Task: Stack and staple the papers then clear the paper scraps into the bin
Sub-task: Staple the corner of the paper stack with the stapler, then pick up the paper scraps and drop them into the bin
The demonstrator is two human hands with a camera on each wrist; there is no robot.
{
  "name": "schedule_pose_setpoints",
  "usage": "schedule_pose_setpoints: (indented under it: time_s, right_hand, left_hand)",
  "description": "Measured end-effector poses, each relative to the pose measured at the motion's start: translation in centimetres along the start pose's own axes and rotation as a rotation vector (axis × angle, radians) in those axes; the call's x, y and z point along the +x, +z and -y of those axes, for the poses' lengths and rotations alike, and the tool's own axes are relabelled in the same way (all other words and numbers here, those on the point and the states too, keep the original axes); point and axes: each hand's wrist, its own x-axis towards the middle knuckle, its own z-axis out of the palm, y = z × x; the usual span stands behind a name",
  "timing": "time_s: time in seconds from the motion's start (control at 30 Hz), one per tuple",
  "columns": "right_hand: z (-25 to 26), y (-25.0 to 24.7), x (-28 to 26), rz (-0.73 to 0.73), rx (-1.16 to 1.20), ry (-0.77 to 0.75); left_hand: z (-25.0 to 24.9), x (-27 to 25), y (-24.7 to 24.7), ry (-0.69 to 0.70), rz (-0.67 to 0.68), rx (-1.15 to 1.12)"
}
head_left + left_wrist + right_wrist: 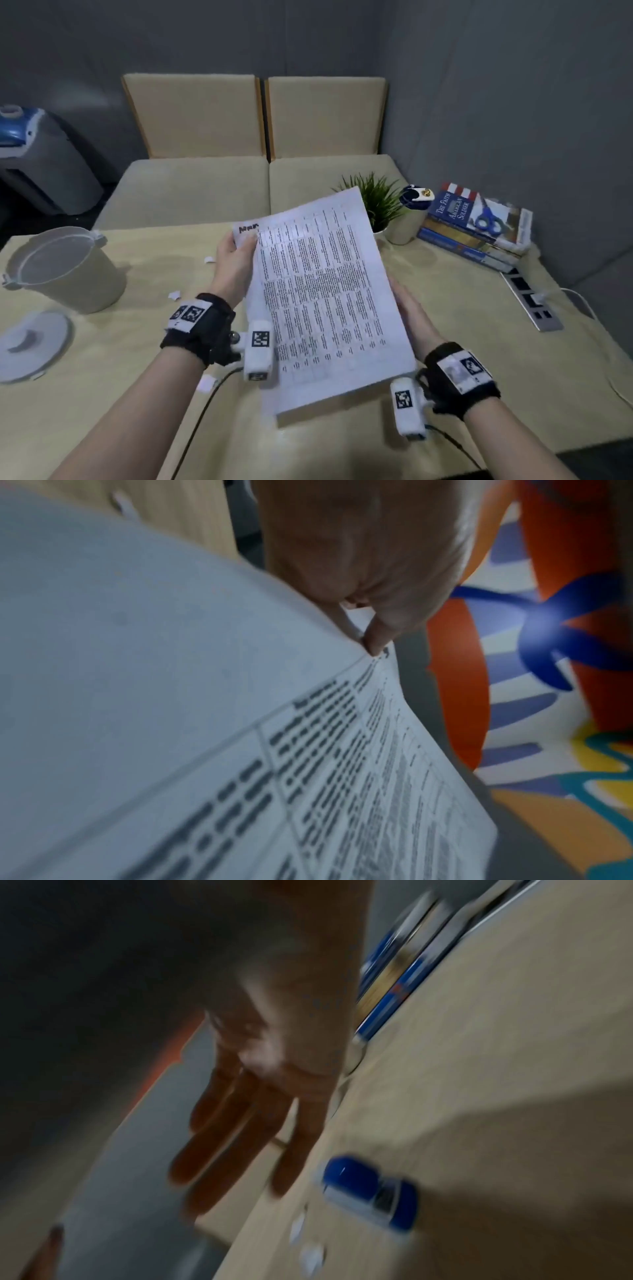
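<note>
The papers [329, 294] fill the near middle of the head view, lifted off the table [445, 359] and tilted, printed side up; the left hand [236, 263] pinches their far left corner, thumb on top, and the left wrist view shows its fingertips [375, 642] closed on that corner; the right hand [411, 315] lies along the right edge with straight fingers under the sheets, grasping nothing, and the blurred right wrist view shows the same flat palm. By my reading the step in hand is the stacking: the sheets are gathered but their near edges do not line up, so they want squaring before any staple goes in. The next move likely calls for tapping the edges level, then freeing the right hand for the stapler [371, 1191], the blue thing on the table just beyond its fingers, while the left keeps hold of the corner. The scraps [174, 294] lie untouched on the table left of the papers; the bin [72, 270] stands open further left, its lid [32, 346] flat beside it.
</note>
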Motion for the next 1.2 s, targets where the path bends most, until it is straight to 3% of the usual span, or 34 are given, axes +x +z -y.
schedule_pose_setpoints:
  time_s: [0.27, 0.37, 0.47, 0.57, 0.73, 0.9, 0.97, 1.0, 1.07, 1.1, 1.13, 1.2]
  right_hand:
    - [-1.3, -10.3, -6.0, -0.111, 0.122, 0.152]
    - [-2.5, -14.0, -6.9, -0.131, -0.065, 0.238]
    - [-4.3, -18.0, -6.5, -0.261, -0.186, 0.276]
    - [-5.2, -21.2, -5.5, -0.391, -0.245, 0.294]
    - [-5.9, -24.3, -2.1, -0.513, -0.419, 0.324]
    - [-4.4, -24.0, 0.5, -0.573, -0.632, 0.32]
    - [-4.0, -24.2, 1.3, -0.621, -0.745, 0.337]
    - [-3.9, -24.3, 1.6, -0.654, -0.817, 0.352]
    - [-3.7, -24.2, 1.9, -0.721, -0.951, 0.377]
    - [-3.9, -24.1, 2.0, -0.752, -1.001, 0.395]
    - [-3.9, -23.8, 2.0, -0.781, -1.043, 0.409]
    - [-4.1, -23.3, 1.9, -0.832, -1.115, 0.422]
  left_hand:
    - [9.6, 1.1, 11.0, -0.247, 0.119, 0.046]
    - [14.1, 1.3, 15.1, -0.32, 0.175, 0.107]
    - [15.0, -1.5, 18.4, -0.467, 0.318, 0.069]
    - [11.6, -7.6, 20.2, -0.547, 0.482, 0.115]
    - [14.6, -9.8, 22.1, -0.672, 0.493, 0.202]
    - [15.0, -9.1, 22.9, -0.622, 0.573, 0.28]
    - [14.4, -9.0, 22.5, -0.435, 0.619, 0.467]
    - [14.7, -8.9, 21.9, -0.28, 0.585, 0.62]
    - [14.5, -8.9, 20.7, 0.007, 0.369, 0.882]
    - [14.5, -8.6, 19.9, 0.064, 0.254, 0.953]
    - [14.5, -8.2, 19.1, 0.033, 0.181, 0.981]
    - [15.0, -6.9, 17.9, -0.156, 0.159, 0.968]
